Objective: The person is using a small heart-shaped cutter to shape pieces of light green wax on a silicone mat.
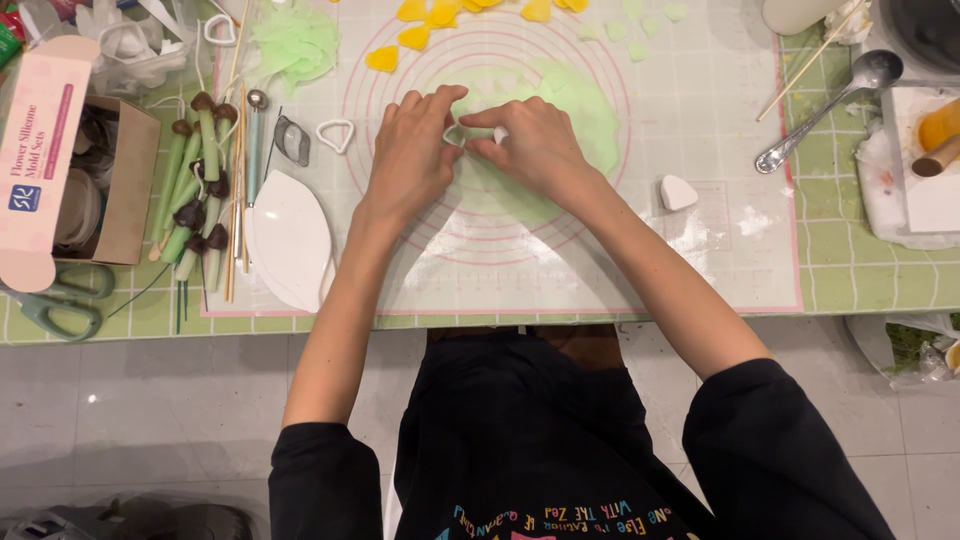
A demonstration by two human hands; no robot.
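Note:
Both hands press down together on a small white petal-shaped cutter (457, 133) set on a thin sheet of rolled pale green paste (570, 110). My left hand (410, 150) holds the cutter's left side with fingertips curled over it. My right hand (530, 145) covers its right side, fingers bent. The green sheet lies in the middle of a translucent work mat (720, 260) printed with pink circles. Most of the cutter is hidden under my fingers.
Yellow cut petals (415, 37) and green cut pieces (640, 30) lie at the mat's far edge. Left: green stems with brown tips (200, 180), white cutters (335, 135), a white leaf-shaped plate (290, 240), a cardboard box (120, 180), scissors (55, 300). Right: a metal spoon (820, 105), a white former (677, 192).

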